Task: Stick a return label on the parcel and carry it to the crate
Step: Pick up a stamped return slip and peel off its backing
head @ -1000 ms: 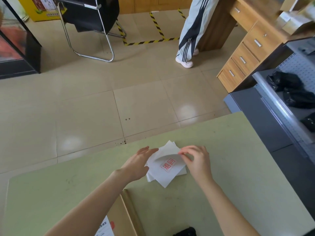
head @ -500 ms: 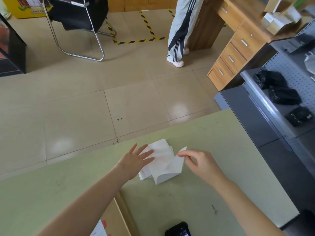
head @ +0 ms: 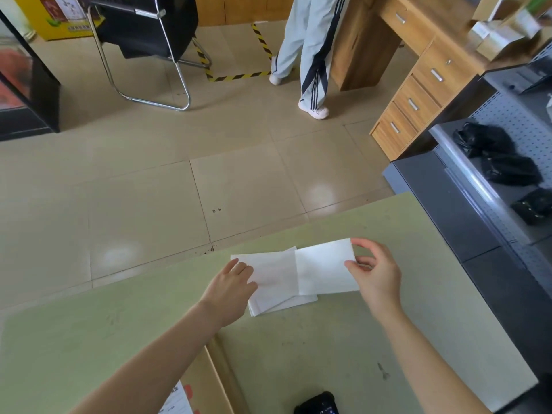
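A small stack of white label sheets lies on the green table. My left hand presses flat on the stack's left side. My right hand pinches the right edge of one white label, blank side up, lifted off to the right of the stack. A brown cardboard parcel with a printed slip on it sits at the table's near edge, partly under my left forearm. No crate is in view.
A black device lies at the near table edge. Grey metal shelving with black bags stands on the right, a wooden drawer desk behind it. A person's legs and a black chair are across the tiled floor.
My right hand has peeled one sheet off the stack and drawn it out to the right, turned blank side up. My left hand stays flat on the stack.
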